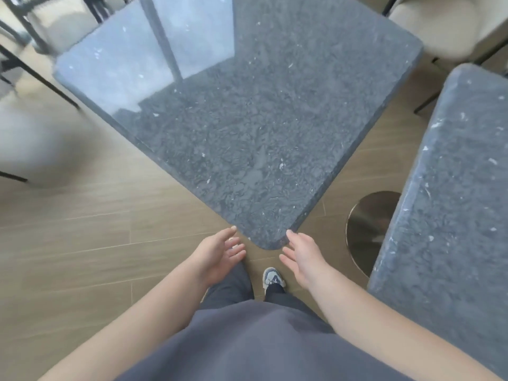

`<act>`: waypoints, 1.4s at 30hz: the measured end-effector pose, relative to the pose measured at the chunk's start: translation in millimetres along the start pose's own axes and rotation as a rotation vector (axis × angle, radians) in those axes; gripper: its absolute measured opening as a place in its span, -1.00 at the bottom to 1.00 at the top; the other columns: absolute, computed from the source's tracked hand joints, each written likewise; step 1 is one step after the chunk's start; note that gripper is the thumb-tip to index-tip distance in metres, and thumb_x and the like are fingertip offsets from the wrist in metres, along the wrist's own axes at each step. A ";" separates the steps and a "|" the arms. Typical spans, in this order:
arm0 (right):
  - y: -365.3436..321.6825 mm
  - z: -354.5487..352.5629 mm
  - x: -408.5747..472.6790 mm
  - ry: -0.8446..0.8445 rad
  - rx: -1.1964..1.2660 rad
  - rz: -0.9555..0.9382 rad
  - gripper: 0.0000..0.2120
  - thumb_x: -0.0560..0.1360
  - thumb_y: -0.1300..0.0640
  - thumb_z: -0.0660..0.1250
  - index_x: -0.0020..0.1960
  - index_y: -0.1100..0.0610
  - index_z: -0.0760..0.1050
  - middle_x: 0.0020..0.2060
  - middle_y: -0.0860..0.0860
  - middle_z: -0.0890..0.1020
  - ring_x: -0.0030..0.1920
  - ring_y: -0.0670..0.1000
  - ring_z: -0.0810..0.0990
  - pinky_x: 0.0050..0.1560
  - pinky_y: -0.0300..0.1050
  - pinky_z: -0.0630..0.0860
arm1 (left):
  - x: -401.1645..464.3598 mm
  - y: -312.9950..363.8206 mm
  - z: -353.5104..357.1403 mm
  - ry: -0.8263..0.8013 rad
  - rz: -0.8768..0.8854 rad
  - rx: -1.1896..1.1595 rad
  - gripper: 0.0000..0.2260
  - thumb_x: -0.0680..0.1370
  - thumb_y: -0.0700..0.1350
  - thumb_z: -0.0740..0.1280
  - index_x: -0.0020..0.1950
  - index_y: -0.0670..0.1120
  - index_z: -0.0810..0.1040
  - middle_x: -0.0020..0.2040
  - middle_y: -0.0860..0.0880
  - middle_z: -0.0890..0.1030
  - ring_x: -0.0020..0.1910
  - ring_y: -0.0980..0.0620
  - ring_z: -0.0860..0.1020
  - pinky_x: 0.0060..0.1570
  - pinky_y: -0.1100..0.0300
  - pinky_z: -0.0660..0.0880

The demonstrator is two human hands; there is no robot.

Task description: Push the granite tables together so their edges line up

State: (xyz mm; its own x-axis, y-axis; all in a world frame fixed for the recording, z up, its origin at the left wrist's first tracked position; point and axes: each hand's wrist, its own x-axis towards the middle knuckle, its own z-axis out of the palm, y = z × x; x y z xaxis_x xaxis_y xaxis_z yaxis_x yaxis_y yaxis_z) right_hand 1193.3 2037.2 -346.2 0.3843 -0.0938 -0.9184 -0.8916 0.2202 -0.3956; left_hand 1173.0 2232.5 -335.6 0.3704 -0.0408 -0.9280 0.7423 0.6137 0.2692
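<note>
While hands (220, 254) hover — granite tables (247, 119) apart.

Soft daylight fills the room, and a window's pale glare lies across the far left of the granite counter (239, 119). Motion blur smears the chairs (450, 26) at the top corners. The wide lens bends straight edges outward near the borders.

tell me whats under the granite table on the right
A round metal base on the wood floor shows beneath the right granite table. The tabletop covers its far part and any pedestal.
</note>
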 end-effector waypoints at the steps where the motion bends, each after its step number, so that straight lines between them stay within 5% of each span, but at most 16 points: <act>1: 0.4 5.5 6.1 0.024 0.040 0.010 -0.40 0.64 0.01 0.28 0.57 0.14 0.14 0.45 0.14 0.37 0.42 0.17 0.42 0.39 0.10 0.43 | 10.0 6.7 3.8 -0.004 -0.029 0.020 -0.56 0.66 -0.12 0.32 0.49 -0.19 0.29 0.48 -0.28 0.35 0.47 -0.27 0.39 0.48 -0.14 0.33; 8: 9.9 33.1 38.4 0.132 0.213 0.055 -0.49 0.55 -0.05 0.39 0.41 0.07 0.32 0.31 0.08 0.54 0.24 0.14 0.58 0.34 0.17 0.47 | 54.6 9.0 32.1 -0.081 -0.153 0.022 -0.65 0.64 0.02 0.33 0.35 -0.14 0.52 0.39 -0.17 0.55 0.36 -0.15 0.53 0.47 -0.04 0.34; 11: 11.5 38.7 53.6 0.192 0.243 0.048 -0.40 0.47 -0.03 0.50 0.38 0.12 0.33 0.25 0.13 0.56 0.18 0.16 0.62 0.23 0.15 0.57 | 73.7 0.9 35.3 -0.067 -0.132 0.012 -0.54 0.65 0.03 0.33 0.46 -0.21 0.46 0.39 -0.21 0.55 0.38 -0.19 0.52 0.49 -0.12 0.34; 18: 20.2 32.0 73.1 0.106 0.338 0.013 -0.67 0.49 0.08 0.50 0.14 0.12 0.44 0.04 0.08 0.68 -0.09 0.00 0.72 -0.22 -0.11 0.62 | 91.8 -9.7 33.1 0.047 -0.069 0.001 -0.53 0.61 -0.04 0.40 0.46 -0.22 0.45 0.36 -0.20 0.58 0.31 -0.19 0.58 0.41 -0.16 0.42; 23: 11.6 22.2 74.1 -0.046 0.335 0.080 -0.56 0.52 0.12 0.47 0.31 0.22 0.43 0.12 0.17 0.68 0.00 0.13 0.73 -0.18 0.00 0.66 | 86.8 -13.8 44.4 0.088 -0.076 -0.078 -0.52 0.62 0.00 0.38 0.46 -0.23 0.45 0.38 -0.21 0.56 0.35 -0.16 0.55 0.45 -0.06 0.39; 30: 8.6 14.3 77.1 -0.152 0.297 0.110 -0.54 0.53 0.12 0.46 0.36 0.23 0.43 0.17 0.17 0.66 0.09 0.19 0.69 0.18 0.20 0.60 | 78.3 -19.2 59.2 0.126 -0.048 -0.166 -0.56 0.61 0.05 0.39 0.35 -0.24 0.50 0.28 -0.24 0.62 0.31 -0.18 0.58 0.42 -0.09 0.41; 34: 8.2 10.0 80.5 -0.197 0.256 0.093 -0.58 0.56 0.12 0.43 0.34 0.27 0.46 0.16 0.17 0.67 0.09 0.18 0.69 0.23 0.18 0.58 | 78.2 -20.1 53.1 0.025 0.015 0.000 -0.64 0.68 0.09 0.24 0.24 -0.19 0.53 0.01 -0.13 0.75 -0.01 -0.07 0.73 0.02 -0.02 0.55; 42: 9.1 4.1 82.3 -0.220 0.187 0.094 -0.61 0.54 0.09 0.44 0.29 0.25 0.51 0.16 0.15 0.67 0.12 0.18 0.67 0.26 0.15 0.56 | 78.8 -26.3 57.3 0.126 0.064 0.027 -0.66 0.67 0.10 0.25 0.13 -0.19 0.55 -0.11 -0.10 0.76 -0.18 -0.02 0.75 0.01 -0.02 0.56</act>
State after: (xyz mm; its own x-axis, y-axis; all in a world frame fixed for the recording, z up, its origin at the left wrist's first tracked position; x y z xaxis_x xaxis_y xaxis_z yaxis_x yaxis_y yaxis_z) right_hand 1217.8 2035.5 -425.4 0.3628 0.1432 -0.9208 -0.8740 0.3952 -0.2829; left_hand 1214.7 2167.9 -401.1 0.3458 0.0981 -0.9332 0.7347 0.5902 0.3343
